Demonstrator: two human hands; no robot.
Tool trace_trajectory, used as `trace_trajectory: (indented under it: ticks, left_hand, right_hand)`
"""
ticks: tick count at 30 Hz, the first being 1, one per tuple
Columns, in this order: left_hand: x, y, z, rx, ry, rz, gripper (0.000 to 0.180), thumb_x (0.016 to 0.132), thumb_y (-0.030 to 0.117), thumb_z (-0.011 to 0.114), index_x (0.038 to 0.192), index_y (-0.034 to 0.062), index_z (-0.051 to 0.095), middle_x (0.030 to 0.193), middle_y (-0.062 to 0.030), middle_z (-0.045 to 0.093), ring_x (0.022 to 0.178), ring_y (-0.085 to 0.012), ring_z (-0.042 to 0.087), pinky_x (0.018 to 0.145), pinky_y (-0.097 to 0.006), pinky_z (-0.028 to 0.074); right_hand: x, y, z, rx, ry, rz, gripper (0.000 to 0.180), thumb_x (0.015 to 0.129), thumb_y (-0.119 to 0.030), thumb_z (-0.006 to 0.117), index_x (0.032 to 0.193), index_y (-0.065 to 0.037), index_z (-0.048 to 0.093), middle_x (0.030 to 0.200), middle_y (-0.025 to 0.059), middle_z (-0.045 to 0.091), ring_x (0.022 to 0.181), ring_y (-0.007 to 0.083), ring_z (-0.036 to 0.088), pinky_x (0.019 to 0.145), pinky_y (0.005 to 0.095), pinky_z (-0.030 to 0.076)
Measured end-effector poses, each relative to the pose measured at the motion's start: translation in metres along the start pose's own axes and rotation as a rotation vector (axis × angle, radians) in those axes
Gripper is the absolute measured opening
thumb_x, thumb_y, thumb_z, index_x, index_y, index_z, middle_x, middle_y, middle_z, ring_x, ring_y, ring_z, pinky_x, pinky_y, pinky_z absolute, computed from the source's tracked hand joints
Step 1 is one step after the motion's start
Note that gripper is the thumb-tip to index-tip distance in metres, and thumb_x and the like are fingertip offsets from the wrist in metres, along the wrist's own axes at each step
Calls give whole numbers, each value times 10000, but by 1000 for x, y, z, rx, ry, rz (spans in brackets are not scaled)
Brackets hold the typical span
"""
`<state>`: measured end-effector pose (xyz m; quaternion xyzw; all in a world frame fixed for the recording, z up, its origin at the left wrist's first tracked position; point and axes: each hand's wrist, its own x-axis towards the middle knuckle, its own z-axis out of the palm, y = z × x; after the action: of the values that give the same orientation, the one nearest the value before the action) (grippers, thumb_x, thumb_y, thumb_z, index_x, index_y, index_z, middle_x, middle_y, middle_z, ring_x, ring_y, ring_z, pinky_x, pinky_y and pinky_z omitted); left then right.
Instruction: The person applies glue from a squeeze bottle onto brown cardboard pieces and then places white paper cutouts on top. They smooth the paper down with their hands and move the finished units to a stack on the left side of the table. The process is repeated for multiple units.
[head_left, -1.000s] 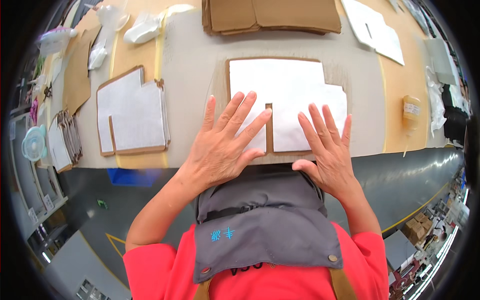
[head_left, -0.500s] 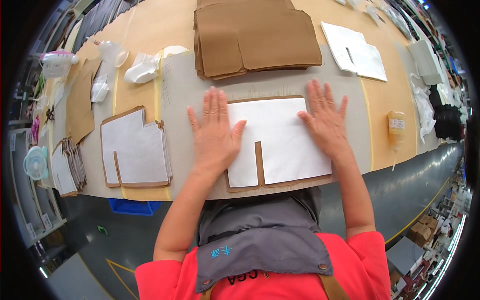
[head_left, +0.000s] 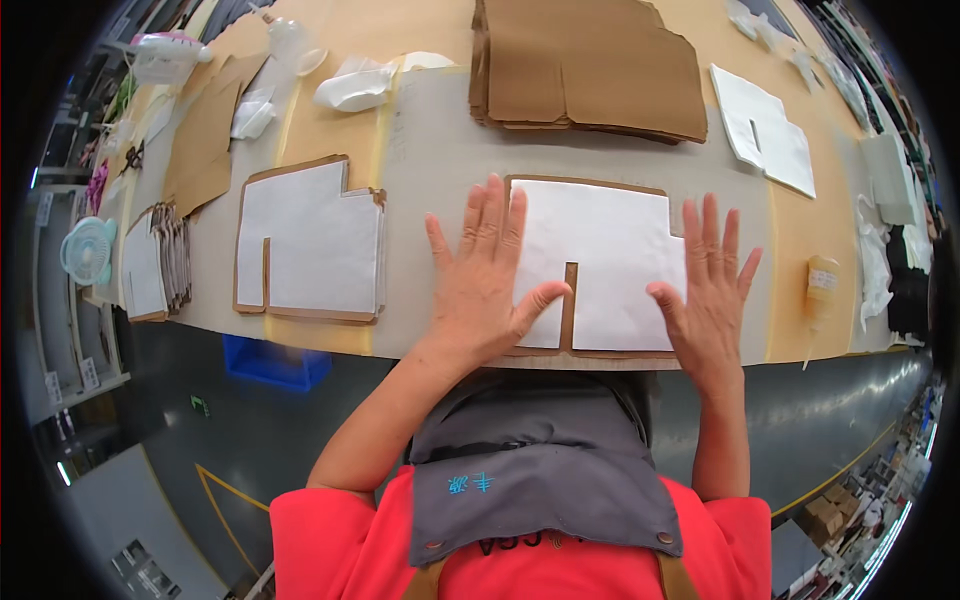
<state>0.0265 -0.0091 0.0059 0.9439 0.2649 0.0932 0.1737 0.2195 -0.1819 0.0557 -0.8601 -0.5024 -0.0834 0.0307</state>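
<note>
A white sheet with a narrow slot [head_left: 622, 250] lies on a slightly larger brown piece of the same notched shape, whose brown rim [head_left: 590, 183] shows around it. Over its left edge my left hand [head_left: 485, 280] is open, palm down, fingers spread, thumb reaching the slot. At the lower right edge my right hand [head_left: 712, 295] is open too, its thumb over the white. Whether either palm presses down or hovers, I cannot tell. Further left lies a stack of similar white-on-brown pieces [head_left: 315, 240].
A thick stack of brown pieces [head_left: 590, 75] sits beyond the sheet. White cut pieces [head_left: 768, 135] lie at far right, above an amber squeeze bottle [head_left: 822, 285]. At left are an upright-fanned batch [head_left: 160, 260], a small fan [head_left: 88, 250] and, below the table, a blue crate [head_left: 275, 365].
My view has shifted, so the table things appear further right and higher. Relative to the sheet, both hands have come nearer to me, and the left thumb now reaches the slot.
</note>
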Motion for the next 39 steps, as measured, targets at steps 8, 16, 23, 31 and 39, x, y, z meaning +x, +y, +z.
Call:
trace_trajectory:
  ticks: [8, 16, 23, 31, 39]
  left_hand:
    - [2, -38, 8, -145, 218, -98, 694, 1086, 488, 376, 1592, 21, 290, 1678, -192, 215, 1574, -364, 114, 1244, -565, 39]
    - [1, -38, 6, -230, 245, -114, 607, 1073, 420, 466, 1512, 2, 433, 1645, -235, 266, 1557, -394, 166, 1237, -588, 103]
    - [2, -37, 5, -230, 228, -110, 532, 1076, 378, 477, 1505, 64, 476, 1653, -207, 272, 1559, -393, 165, 1241, -571, 95]
    - [12, -32, -1, -226, 172, -47, 548, 1036, 424, 540, 1513, 159, 492, 1653, -202, 262, 1550, -405, 179, 1232, -610, 91]
    - [17, -30, -2, -164, 101, -11, 593, 1011, 476, 557, 1520, 181, 482, 1663, -206, 223, 1557, -408, 137, 1234, -611, 77]
  right_hand:
    - [86, -56, 50, 629, 166, -312, 149, 892, -88, 731, 1023, -45, 675, 982, 99, 658, 943, 300, 622, 810, 408, 526]
    - [108, -63, 58, 318, 38, -521, 65, 868, -20, 644, 926, -11, 615, 897, 105, 579, 855, 265, 597, 769, 366, 544]
    - [114, -54, 66, 369, 105, -624, 138, 818, 12, 683, 919, -22, 596, 880, 99, 568, 833, 257, 584, 738, 357, 540]
    - [111, -45, 75, 470, 221, -683, 256, 756, 47, 741, 955, -44, 609, 912, 72, 589, 801, 239, 591, 685, 351, 538]
    - [111, -40, 76, 458, 240, -717, 305, 743, 59, 755, 980, -50, 596, 924, 72, 587, 794, 243, 583, 684, 347, 528]
